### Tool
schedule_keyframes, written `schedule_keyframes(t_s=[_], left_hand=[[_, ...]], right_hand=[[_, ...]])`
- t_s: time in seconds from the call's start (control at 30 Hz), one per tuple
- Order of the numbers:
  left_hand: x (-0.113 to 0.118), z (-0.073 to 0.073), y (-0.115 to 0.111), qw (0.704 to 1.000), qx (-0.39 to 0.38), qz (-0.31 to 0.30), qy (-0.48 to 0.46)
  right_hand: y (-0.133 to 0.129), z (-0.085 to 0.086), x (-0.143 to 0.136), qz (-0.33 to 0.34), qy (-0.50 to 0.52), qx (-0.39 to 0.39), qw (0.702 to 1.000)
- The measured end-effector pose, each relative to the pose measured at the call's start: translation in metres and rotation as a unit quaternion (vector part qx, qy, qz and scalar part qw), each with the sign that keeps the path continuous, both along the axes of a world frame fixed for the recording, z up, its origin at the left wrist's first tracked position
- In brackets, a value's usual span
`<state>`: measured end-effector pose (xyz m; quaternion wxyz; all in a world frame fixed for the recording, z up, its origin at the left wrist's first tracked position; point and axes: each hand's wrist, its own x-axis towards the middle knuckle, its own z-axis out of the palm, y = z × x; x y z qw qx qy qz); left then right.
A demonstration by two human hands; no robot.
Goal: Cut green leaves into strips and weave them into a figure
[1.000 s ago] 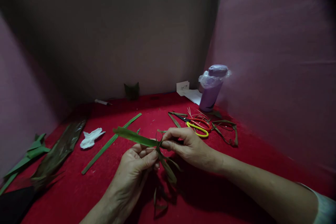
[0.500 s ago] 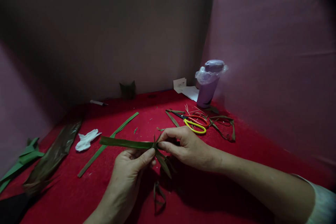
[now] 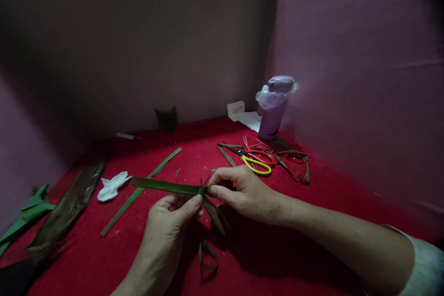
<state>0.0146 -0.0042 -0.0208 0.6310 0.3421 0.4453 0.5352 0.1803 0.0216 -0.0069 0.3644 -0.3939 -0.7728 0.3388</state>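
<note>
My left hand (image 3: 169, 224) pinches a bundle of folded leaf strips (image 3: 212, 215) between thumb and fingers. From the bundle a long flat green leaf strip (image 3: 163, 186) sticks out to the left, above the hand. On the other side, my right hand (image 3: 239, 189) has thumb and forefinger closed on the bundle's right edge, where thin tips point upward. Narrow olive-green ends hang below, between both hands. Just what the right fingertips grip is partly hidden by the fingers. A loose looped strip (image 3: 208, 259) lies on the red cloth beneath.
Scissors (image 3: 258, 162) with red and yellow handles lie beyond my right hand, among toothpicks and leaf scraps. A purple tumbler (image 3: 274, 115) stands at the back right beside white cards (image 3: 248, 120). Leftward are a leaf strip (image 3: 128, 206), crumpled tissue (image 3: 111, 187) and a brown leaf bundle (image 3: 69, 210).
Both hands keep their hold on the leaf bundle with hardly any movement. The whole view has shifted slightly, with things appearing a little further left.
</note>
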Motion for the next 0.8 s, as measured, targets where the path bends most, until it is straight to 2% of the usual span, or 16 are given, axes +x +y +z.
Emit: schedule_keyframes(t_s=[0.17,0.4,0.8], left_hand=[[0.0008,0.0003,0.0004,1.000,-0.003,0.010,0.012],[-0.0002,-0.0032,0.0013,0.998,0.032,0.019,0.043],[0.0027,0.0012,-0.0030,0.993,0.053,0.055,0.093]], right_hand=[[-0.0009,0.0005,-0.0003,0.005,0.008,-0.008,1.000],[-0.0033,0.0034,-0.0018,-0.011,0.003,-0.010,1.000],[-0.0094,0.0047,-0.0059,-0.037,-0.001,-0.052,0.998]])
